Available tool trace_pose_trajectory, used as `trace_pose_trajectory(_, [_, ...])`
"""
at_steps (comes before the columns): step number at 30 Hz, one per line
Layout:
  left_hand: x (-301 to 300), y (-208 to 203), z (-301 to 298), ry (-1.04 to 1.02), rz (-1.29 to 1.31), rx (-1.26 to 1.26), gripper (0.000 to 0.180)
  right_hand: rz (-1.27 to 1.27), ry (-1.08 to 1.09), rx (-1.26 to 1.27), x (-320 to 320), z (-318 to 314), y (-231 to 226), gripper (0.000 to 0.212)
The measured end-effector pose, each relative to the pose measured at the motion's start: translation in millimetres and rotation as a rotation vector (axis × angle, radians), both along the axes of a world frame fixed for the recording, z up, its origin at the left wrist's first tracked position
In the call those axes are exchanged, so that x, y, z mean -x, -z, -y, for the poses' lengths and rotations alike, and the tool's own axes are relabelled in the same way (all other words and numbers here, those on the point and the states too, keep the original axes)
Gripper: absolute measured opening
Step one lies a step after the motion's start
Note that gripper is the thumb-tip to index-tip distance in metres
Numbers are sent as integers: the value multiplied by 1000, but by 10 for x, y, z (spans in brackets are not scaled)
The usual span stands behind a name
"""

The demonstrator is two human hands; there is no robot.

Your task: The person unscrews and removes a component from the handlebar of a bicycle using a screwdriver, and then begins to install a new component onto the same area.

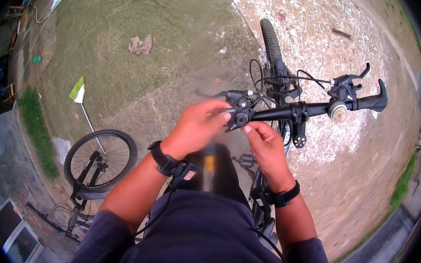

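Note:
Below me stands a bicycle with a black handlebar (274,114). My left hand (197,126) is closed round the left end of the bar, its thumb against the black shifter unit (242,117). A left brake lever (237,96) sits just beyond that hand. My right hand (268,149) is below the bar, its thumb and forefinger pinched together close to the shifter's underside. What lies between those fingertips, if anything, is too small to tell. The bar's left end is hidden by my left hand.
Right of the stem are a round bell (338,112), the right brake lever (351,83) and a grip (377,98). The front tyre (271,41) points away. Another bicycle's wheel (131,153) is at left, near a broom (79,91). A rag (141,45) lies on the ground.

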State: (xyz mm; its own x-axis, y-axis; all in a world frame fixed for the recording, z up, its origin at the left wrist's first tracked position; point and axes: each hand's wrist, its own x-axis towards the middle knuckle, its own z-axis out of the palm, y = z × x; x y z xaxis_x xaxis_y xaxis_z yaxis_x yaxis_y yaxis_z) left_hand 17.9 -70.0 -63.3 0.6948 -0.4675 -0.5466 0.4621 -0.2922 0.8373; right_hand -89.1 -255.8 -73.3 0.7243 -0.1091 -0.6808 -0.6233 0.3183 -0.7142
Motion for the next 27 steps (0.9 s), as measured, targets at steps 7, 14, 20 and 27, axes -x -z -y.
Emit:
trace_pose_trajectory(7, [-23, -46, -69, 60, -94, 9, 24, 29, -16, 18, 26, -39, 6, 11])
trace_pose_trajectory(14, [164, -92, -79, 208, 527, -210, 50, 69, 34, 23, 57, -114, 59, 10])
trace_pose_trajectory(20, [196, -99, -59, 277, 668, -282, 57, 51, 82, -43, 57, -171, 66, 9])
trace_pose_trajectory(27, [153, -109, -19, 294, 693, -339, 57, 31, 75, -49, 19, -221, 28, 13])
